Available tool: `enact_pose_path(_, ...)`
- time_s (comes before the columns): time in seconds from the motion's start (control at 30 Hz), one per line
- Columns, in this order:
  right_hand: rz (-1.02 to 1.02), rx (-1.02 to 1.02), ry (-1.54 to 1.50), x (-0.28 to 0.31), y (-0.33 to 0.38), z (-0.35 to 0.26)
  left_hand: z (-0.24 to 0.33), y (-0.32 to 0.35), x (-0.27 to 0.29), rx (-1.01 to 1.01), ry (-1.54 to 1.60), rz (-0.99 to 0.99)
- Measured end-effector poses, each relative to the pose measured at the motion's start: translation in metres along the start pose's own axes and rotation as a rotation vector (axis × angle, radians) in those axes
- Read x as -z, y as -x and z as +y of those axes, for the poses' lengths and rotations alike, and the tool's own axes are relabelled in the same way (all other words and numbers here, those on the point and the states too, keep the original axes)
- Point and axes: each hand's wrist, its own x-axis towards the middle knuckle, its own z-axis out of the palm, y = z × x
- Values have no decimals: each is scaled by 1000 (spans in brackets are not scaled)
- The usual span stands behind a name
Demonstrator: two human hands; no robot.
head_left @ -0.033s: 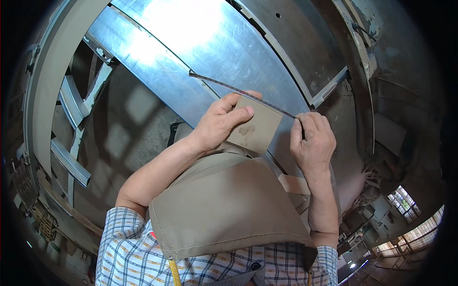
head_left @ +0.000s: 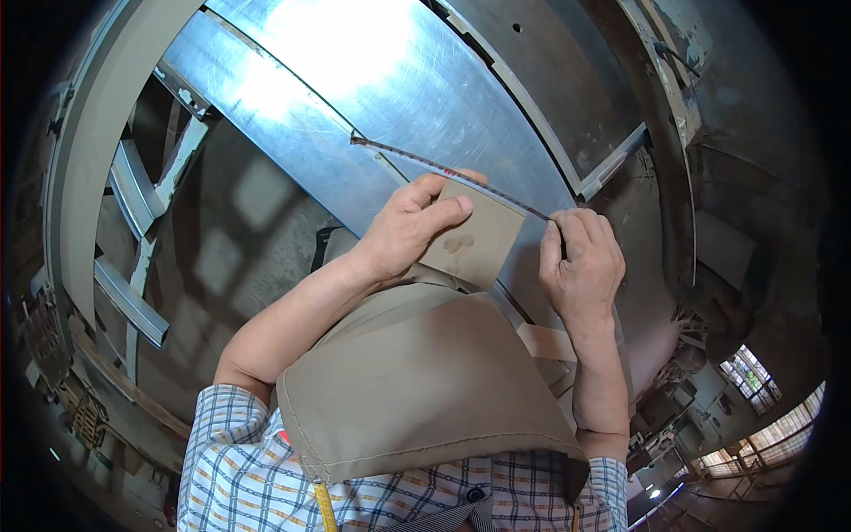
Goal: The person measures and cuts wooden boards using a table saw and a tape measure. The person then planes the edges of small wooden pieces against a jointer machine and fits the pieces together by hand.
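Note:
My left hand (head_left: 406, 232) grips a tan square card (head_left: 479, 241), thumb on its face, and holds it against a shiny curved metal sheet (head_left: 372, 80). A thin measuring tape (head_left: 443, 166) stretches from its hooked end at the upper left, across the top of the card, to my right hand (head_left: 581, 266), which pinches it between the fingertips. Both hands are raised side by side, about a card's width apart. A tan cloth flap (head_left: 417, 390) hangs below the hands and hides part of both forearms.
A darker curved metal panel (head_left: 567, 80) with a raised rim lies right of the shiny sheet. Grey metal ribs (head_left: 133, 301) and a frame stand at the left. A concrete surface (head_left: 239, 230) shows between them. Windows (head_left: 749, 372) appear at the lower right.

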Motion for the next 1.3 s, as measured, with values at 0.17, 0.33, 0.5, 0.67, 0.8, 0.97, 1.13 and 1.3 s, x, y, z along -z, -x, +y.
enact_pose_path(0.17, -10, -13, 27, 0, -1, -2, 1, -3, -2, 16, 30, 21)
enact_pose_path(0.33, -18, -20, 40, 1, 1, -4, 0, -5, -4, 1, -6, 83)
enact_pose_path(0.5, -40, -16, 37, -1, 0, -4, -2, -8, -2, -12, -16, 96)
enact_pose_path(0.67, -45, -19, 31, -1, 0, -3, -3, -8, 0, -12, -52, 91)
enact_pose_path(0.8, -49, -20, 34, -2, 0, -1, -2, -8, -2, -14, -52, 124)
enact_pose_path(0.97, -47, -17, 20, -4, 0, 1, -7, -10, 0, -22, -53, 137)
enact_pose_path(1.13, -46, -32, 26, -3, 2, 2, -9, -13, 1, -18, -36, 130)
enact_pose_path(1.3, -33, -19, 8, -6, -3, 3, 3, -10, -8, 97, 42, 182)
